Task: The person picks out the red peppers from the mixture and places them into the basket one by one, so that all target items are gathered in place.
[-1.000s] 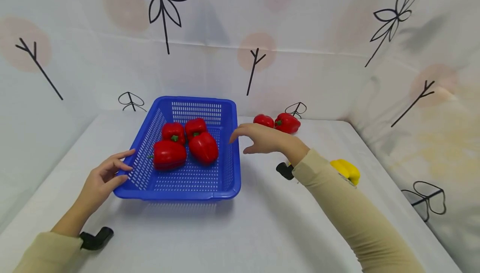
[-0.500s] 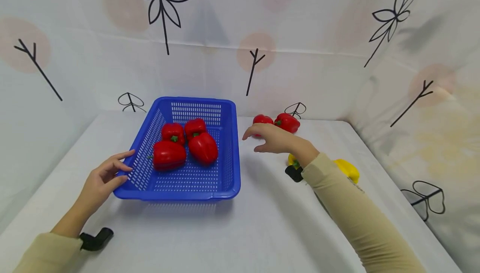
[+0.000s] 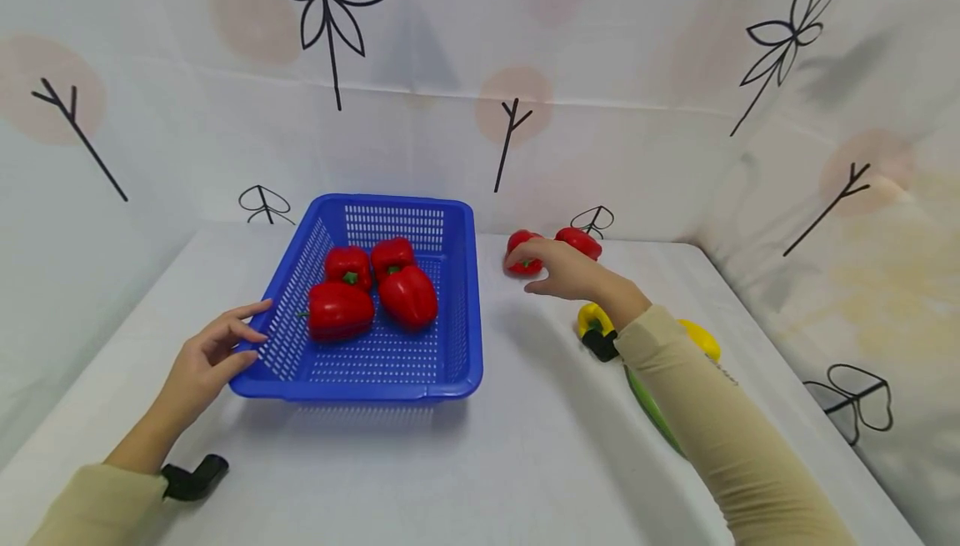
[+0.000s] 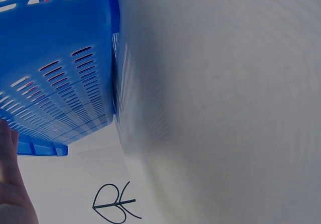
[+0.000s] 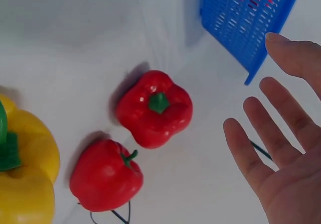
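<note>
My left hand (image 3: pixel 197 369) rests its fingertips on the left rim of a blue plastic basket (image 3: pixel 360 392). Inside lie several red bell peppers (image 3: pixel 407 296). To the right of the basket, my right hand (image 3: pixel 564 269) hovers with spread fingers, holding nothing. It partly covers a red bell pepper (image 3: pixel 521 237) on the white table in the head view. The right wrist view shows that red bell pepper (image 5: pixel 173 106) apart from the fingers, its green stem towards the camera. Close by lies another red bell pepper (image 5: pixel 103 179), also seen behind the right hand in the head view.
A yellow bell pepper (image 3: pixel 592 315) lies beside the right wrist. Farther right, the sleeve partly hides more yellow (image 3: pixel 701 338) and a long green vegetable (image 3: pixel 654 411). White cloth (image 3: pixel 420 46) with line drawings stands behind the table.
My right hand has moved rightwards, away from the basket's right rim to over the nearer loose red bell pepper. More of the yellow bell pepper and green vegetable shows. The left hand stays put.
</note>
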A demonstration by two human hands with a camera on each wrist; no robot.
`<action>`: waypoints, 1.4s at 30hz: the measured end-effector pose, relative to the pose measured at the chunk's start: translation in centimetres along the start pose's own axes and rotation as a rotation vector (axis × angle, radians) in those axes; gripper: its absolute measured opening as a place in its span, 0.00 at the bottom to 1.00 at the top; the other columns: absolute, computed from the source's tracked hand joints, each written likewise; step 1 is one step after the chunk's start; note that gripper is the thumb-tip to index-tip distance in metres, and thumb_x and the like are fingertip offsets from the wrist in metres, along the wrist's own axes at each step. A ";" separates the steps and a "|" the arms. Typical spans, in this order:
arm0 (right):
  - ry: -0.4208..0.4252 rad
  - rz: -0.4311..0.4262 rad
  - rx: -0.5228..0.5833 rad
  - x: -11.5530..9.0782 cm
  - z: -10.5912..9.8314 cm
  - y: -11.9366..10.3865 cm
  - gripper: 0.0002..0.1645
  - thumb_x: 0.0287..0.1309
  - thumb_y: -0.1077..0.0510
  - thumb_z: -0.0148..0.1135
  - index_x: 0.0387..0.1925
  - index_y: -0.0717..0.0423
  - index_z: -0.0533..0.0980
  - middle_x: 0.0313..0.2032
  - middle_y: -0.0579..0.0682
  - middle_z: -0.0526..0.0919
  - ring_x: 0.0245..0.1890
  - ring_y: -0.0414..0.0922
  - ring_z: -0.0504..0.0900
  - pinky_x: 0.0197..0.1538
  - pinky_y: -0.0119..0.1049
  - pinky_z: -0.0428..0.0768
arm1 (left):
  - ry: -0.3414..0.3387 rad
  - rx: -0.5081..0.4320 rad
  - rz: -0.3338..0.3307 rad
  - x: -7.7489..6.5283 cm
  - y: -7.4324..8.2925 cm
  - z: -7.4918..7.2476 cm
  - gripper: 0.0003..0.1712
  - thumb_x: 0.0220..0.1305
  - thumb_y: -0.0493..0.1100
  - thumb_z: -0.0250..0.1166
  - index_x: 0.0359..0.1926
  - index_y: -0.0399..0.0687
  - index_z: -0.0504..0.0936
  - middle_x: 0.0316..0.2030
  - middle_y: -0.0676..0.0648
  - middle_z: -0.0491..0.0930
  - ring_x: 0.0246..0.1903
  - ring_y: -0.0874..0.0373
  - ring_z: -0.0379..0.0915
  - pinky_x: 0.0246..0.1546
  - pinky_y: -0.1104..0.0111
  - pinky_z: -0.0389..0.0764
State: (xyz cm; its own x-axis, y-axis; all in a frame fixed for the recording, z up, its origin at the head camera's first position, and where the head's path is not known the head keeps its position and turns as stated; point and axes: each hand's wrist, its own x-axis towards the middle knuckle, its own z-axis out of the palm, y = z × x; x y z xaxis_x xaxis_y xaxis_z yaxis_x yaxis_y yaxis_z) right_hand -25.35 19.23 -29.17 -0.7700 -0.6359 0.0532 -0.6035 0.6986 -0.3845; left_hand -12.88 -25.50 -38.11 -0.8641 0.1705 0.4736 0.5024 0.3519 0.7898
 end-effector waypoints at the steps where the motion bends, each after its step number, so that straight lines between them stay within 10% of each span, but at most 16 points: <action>1: 0.006 0.005 0.007 0.1 0.0 0.1 0.27 0.45 0.66 0.70 0.50 0.57 0.75 0.50 0.53 0.78 0.54 0.51 0.71 0.53 0.48 0.74 | 0.000 -0.001 0.000 0.0 0.0 0.0 0.09 0.57 0.21 0.53 0.37 0.31 0.74 0.59 0.59 0.68 0.55 0.71 0.63 0.47 0.82 0.69; 42: 0.024 0.349 0.095 4.4 2.4 7.0 0.43 0.48 0.68 0.66 0.66 0.51 0.61 0.63 0.58 0.61 0.63 0.57 0.57 0.53 0.54 0.72 | 0.005 0.017 -0.024 0.1 0.0 0.1 0.09 0.58 0.22 0.53 0.38 0.32 0.75 0.60 0.56 0.68 0.55 0.71 0.62 0.48 0.82 0.69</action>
State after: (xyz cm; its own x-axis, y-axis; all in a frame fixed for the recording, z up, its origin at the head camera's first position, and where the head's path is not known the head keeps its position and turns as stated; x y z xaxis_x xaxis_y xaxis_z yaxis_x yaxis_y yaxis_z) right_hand -32.47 20.48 -33.87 -0.9315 -0.3557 -0.0756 -0.2822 0.8382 -0.4667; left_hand -12.93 -25.38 -38.10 -0.8757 0.1577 0.4565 0.4809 0.3716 0.7942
